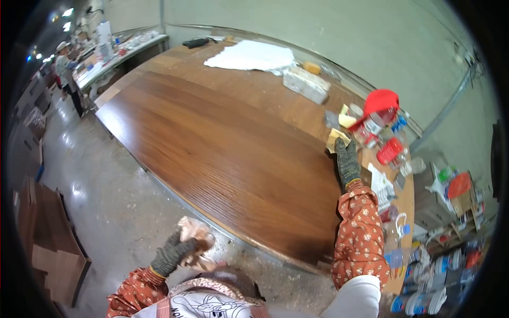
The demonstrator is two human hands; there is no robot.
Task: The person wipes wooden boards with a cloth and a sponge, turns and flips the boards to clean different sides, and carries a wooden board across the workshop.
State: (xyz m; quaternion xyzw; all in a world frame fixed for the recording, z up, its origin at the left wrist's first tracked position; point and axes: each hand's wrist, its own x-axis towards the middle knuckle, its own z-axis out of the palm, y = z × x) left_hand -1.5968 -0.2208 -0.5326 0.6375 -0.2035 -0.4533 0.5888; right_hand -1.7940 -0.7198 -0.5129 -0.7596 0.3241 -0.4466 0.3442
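A large brown wood-grain panel point(212, 153) with a glossy surface lies on the workbench in front of me. My left hand point(172, 254), in a dark grey knit glove, is closed around a crumpled pinkish cloth point(195, 238) off the bench's near edge, by my body. On the right, my right hand point(347, 159) stretches to the panel's far right corner in a similar glove. Its fingers are closed on a folded yellow sheet point(338, 140) that looks like sandpaper. Another yellow piece point(347, 117) lies just beyond.
A white sheet point(252, 55) and a wrapped pale block point(306, 85) lie at the bench's back. A red cap point(379, 108), a red-lidded jar point(390, 151) and bottles crowd the right side. Brown boards point(53, 244) stand at left; a person point(69, 77) is at a far table.
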